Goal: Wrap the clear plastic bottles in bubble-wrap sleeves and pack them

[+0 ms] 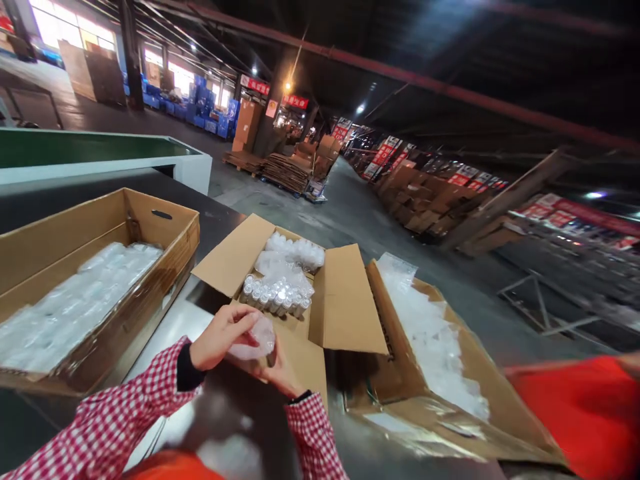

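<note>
My left hand curls over a small clear plastic bag with something pale inside, fingers closed on it. My right hand cups the same bag from below, mostly hidden under it. Both wrists wear red-and-white checked sleeves. Just beyond the hands stands an open cardboard box holding rows of small silver-capped bottles and bagged white items.
A long open carton of plastic-wrapped goods lies at left. Another carton lined with clear plastic stands at right. A green conveyor runs behind. An orange sleeve of another person is at the right edge. Stacked cardboard fills the warehouse floor beyond.
</note>
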The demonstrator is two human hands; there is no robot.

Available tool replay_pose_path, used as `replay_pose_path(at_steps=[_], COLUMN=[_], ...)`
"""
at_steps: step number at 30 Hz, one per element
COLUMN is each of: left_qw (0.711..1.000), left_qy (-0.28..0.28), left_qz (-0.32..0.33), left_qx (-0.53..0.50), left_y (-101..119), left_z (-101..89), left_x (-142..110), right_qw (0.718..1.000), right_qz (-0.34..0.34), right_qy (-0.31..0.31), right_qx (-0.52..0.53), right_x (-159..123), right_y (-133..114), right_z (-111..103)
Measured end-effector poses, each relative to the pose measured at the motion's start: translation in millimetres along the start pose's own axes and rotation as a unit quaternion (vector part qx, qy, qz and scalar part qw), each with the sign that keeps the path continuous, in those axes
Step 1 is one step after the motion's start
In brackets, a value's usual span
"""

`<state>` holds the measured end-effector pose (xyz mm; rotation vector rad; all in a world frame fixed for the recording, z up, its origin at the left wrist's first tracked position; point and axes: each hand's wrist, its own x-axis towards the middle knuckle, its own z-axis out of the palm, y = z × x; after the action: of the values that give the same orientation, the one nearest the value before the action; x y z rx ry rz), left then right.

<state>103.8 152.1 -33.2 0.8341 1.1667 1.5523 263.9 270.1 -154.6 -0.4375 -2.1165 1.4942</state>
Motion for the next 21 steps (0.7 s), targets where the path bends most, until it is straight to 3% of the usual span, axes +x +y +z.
replay_pose_path(at_steps=[2, 4, 6, 8, 9, 13, 15, 17, 19, 21], left_qw=[1.000, 0.999, 0.996, 0.980, 0.975, 0.981, 0.979, 0.981, 0.983, 0.981], left_qy=[-0.015, -0.032, 0.005, 0.051, 0.046, -0.150, -0.182, -0.169, -0.155, -0.156], left_qz=[0.000, 0.000, 0.031, 0.047, 0.040, -0.052, -0.068, -0.073, -0.068, -0.067], left_qx=[-0.027, -0.010, 0.079, 0.187, 0.215, 0.114, 0.068, 0.059, 0.071, 0.094], left_y=[8, 14, 15, 11, 8, -6, -12, -16, -17, -16], left_z=[-0.1, -6.8, -18.5, -30.9, -35.7, -40.8, -39.1, -38.9, -41.1, -44.3], left_x=[-9, -21, -35, -46, -50, -58, -62, -67, -73, -77], right_qw=[0.996, 0.980, 0.959, 0.948, 0.947, 0.950, 0.948, 0.942, 0.934, 0.946], right_qz=[0.029, 0.063, 0.094, 0.117, 0.121, 0.086, 0.059, 0.024, -0.040, -0.125], right_qy=[0.013, 0.090, 0.172, 0.194, 0.189, 0.141, 0.132, 0.172, 0.227, 0.214], right_qx=[0.088, 0.167, 0.203, 0.223, 0.229, 0.265, 0.282, 0.288, 0.272, 0.210], right_x=[1, -1, -5, -11, -14, -21, -23, -24, -25, -26], right_y=[6, 6, 1, -7, -12, -32, -42, -52, -65, -83], right_z=[18, 31, 37, 41, 43, 47, 40, 22, -2, -23])
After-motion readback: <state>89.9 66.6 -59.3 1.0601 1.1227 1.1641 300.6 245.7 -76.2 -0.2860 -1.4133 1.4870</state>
